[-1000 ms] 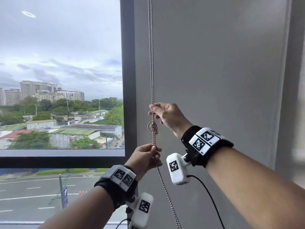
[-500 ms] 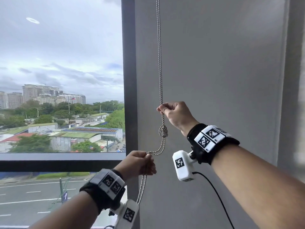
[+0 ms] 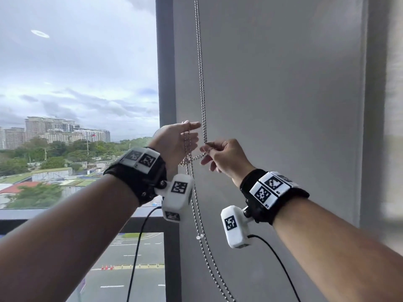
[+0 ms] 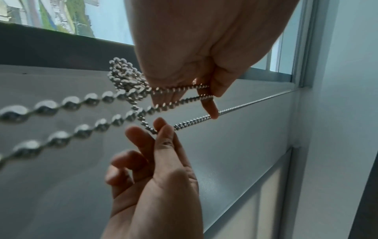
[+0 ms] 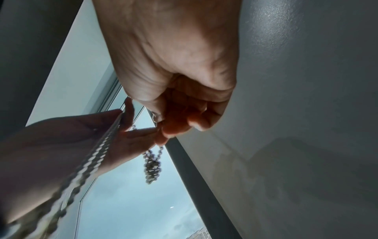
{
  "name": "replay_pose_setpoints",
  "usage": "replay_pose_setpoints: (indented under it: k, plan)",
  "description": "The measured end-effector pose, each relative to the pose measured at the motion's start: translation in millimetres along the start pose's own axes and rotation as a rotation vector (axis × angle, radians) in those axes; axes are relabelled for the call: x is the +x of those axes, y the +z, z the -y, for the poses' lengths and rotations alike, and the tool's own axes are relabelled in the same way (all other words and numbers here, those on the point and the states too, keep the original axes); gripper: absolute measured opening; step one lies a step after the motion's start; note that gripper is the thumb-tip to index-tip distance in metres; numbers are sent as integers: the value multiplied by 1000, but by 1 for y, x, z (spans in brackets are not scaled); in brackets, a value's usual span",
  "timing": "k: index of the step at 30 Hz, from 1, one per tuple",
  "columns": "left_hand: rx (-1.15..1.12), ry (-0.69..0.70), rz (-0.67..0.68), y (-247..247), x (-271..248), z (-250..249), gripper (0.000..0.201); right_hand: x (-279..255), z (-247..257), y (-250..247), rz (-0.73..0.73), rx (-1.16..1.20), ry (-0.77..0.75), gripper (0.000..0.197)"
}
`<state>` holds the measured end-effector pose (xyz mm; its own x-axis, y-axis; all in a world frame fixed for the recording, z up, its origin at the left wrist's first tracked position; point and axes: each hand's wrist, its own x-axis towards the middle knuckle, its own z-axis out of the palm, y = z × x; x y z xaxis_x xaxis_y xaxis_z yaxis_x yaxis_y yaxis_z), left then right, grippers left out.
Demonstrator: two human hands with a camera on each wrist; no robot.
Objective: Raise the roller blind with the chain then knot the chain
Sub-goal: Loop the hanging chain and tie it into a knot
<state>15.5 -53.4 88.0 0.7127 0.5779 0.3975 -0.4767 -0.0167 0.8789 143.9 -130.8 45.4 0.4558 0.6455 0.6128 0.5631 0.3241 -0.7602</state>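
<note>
Head view: the chain (image 3: 201, 83) hangs as two bead strands down the left edge of the grey blind (image 3: 283, 105), just right of the dark frame (image 3: 164, 83). The left hand (image 3: 174, 142) is raised, palm turned to the right, fingers nearly straight and together, with a loop of chain draped over them. The right hand (image 3: 224, 158) is just beside it, thumb and forefinger pinching the chain, the other fingers loosely spread below. Under the hands both strands run down past the wrist cameras. To the left lies the window (image 3: 76, 83); to the right is open blind face.

Left wrist view: the left hand (image 4: 196, 53) has chain strands crossing its fingertips, and a bunched knot (image 4: 124, 74) of beads sits at the heel of its fingers. The right hand (image 4: 155, 169) comes from below, pinching one strand between thumb and forefinger. The chain (image 4: 61, 103) stretches off to the left edge.

Right wrist view: the right hand (image 5: 175, 80) has fingers curled, tips closed on the chain (image 5: 96, 155). The knot (image 5: 152, 166) dangles below them against the sky. The left hand (image 5: 71, 137) lies flat alongside, fingers straight.
</note>
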Motion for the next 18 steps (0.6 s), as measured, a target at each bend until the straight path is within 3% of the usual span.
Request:
replay_pose_setpoints:
  k: [6,12,15,18]
  plan:
    - [141,-138,97,18,8,-4,22,-13,13,6,79,254,93,19]
    - [100,-78,46,18,8,2,22,-16,18,-7,212,418,226,20]
    - [92,-46,22,10,6,3,20,-11,13,-14,158,293,180,20]
    - [181,9,-16,3,4,6,40,-6,6,-15,46,63,75,22]
